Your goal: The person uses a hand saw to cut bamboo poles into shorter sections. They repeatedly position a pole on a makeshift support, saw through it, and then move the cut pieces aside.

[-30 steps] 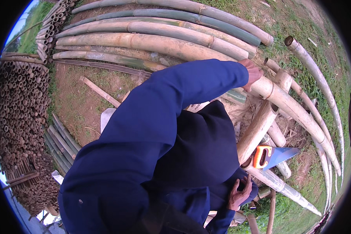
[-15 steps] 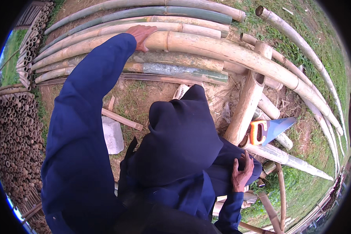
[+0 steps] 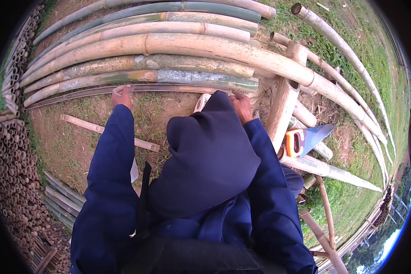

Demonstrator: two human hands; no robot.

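A long split bamboo strip (image 3: 169, 87) lies on the ground along the near side of several round bamboo poles. My left hand (image 3: 121, 97) is closed on this strip, left of the middle, with fingers and thumb at its edge. At the strip's right end my right hand (image 3: 242, 108) has its fingers bent around it, partly hidden behind the dark cloth (image 3: 210, 150) in the middle of the view. Just beyond lies a thick pale bamboo pole (image 3: 205, 45), its right part resting across a bamboo support (image 3: 282, 112).
A handsaw (image 3: 316, 137) with blue blade and orange handle rests on bamboo at the right. A short split piece (image 3: 109, 132) lies on the ground at left. Stacked bamboo (image 3: 13, 169) fills the far left. Another pole (image 3: 351, 48) lies on grass at right.
My left hand has come off the thick pale pole and down to the split strip. My right hand has moved up from my knee to the strip's right end. The view has shifted slightly.
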